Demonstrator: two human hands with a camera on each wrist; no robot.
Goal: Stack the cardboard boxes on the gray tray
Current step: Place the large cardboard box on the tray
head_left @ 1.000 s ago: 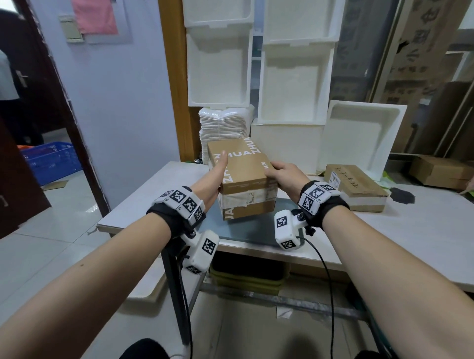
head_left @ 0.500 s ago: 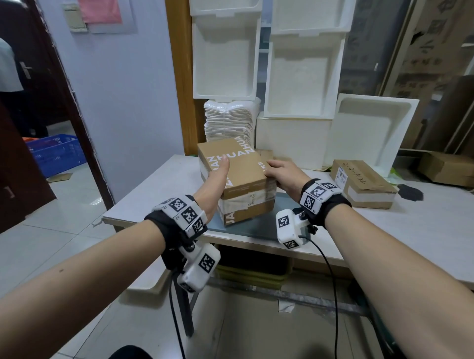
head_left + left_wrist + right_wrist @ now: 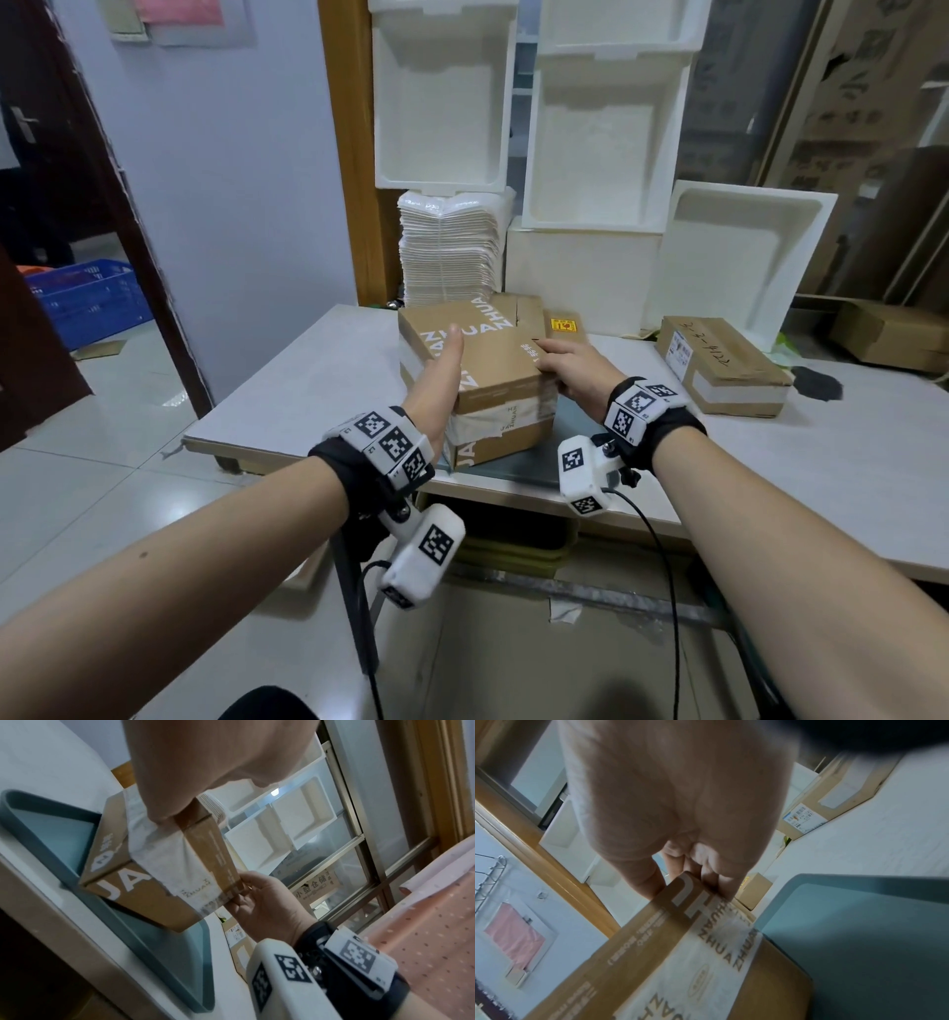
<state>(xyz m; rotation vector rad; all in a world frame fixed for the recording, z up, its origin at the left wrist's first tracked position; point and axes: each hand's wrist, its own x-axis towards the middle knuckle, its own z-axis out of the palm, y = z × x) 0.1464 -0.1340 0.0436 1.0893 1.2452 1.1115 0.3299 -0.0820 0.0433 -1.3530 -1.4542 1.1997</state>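
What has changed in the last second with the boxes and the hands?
Nothing clearly moved. The top box still lies on the lower box on the gray tray; the left hand still presses its left side and the right hand still holds its right edge. Only the camera view shifted.

Both your forearms reach forward, bare, each with a black band at the wrist. Your left hand stands edge-up, thumb stretched flat and pointing away from you, palm pressed against the side of a box. Your right hand comes in from the opposite side, knuckles up, thumb on top and fingers curled round the far edge.
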